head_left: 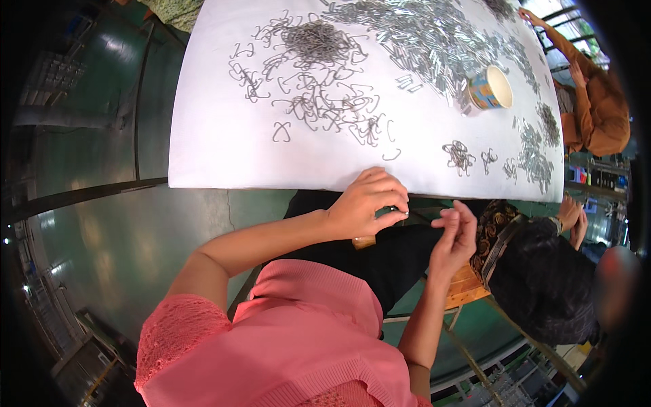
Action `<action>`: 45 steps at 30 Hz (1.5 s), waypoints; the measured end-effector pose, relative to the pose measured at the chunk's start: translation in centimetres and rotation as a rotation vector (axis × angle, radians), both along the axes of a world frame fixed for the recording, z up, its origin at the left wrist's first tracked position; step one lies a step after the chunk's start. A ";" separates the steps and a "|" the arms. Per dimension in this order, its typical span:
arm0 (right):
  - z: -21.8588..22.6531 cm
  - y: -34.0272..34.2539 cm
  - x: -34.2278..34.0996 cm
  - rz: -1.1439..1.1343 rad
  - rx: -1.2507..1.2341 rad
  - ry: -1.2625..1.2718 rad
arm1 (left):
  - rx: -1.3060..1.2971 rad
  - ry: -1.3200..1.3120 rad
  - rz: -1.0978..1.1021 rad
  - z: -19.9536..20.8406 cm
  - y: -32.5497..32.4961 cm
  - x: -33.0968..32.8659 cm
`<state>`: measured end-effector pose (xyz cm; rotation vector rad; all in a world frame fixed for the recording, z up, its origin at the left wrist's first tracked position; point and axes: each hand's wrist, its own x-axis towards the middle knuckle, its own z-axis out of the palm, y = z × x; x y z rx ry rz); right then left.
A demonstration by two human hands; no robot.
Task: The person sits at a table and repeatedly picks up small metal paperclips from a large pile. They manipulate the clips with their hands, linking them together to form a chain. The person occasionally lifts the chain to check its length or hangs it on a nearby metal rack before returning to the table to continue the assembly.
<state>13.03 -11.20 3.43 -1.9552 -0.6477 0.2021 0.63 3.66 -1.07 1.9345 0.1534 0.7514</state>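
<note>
My left hand (369, 205) is just off the table's near edge, thumb and fingers pinched together. A small dark, shiny piece shows at the fingertips, too small to name. My right hand (456, 239) is raised to the right of it, fingers loosely bent and apart, with nothing visible in them. Beyond my left hand, bent wire hooks (332, 108) lie scattered on the white tabletop (224, 152), with a single hook (392, 154) closest to it. Smaller groups of hooks (459, 157) lie near the edge beyond my right hand.
A dense pile of hooks (317, 41) and a broad spread of small shiny metal strips (434, 44) cover the far table. A patterned paper cup (489, 89) lies tipped beside the strips. One person in dark clothes (542, 278) sits at my right; another in brown (600, 115) is farther off.
</note>
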 end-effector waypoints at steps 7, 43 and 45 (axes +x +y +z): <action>2.2 11.6 -0.7 0.582 -0.205 -0.519 | 0.078 -0.096 -0.005 -4.3 0.8 -0.3; -3.8 30.1 -0.8 0.609 -0.506 -0.496 | -0.022 -0.012 -0.114 -5.3 0.3 -0.2; -3.5 29.1 -0.6 0.538 -0.414 -0.516 | -0.040 -0.017 -0.124 -5.1 0.4 -0.2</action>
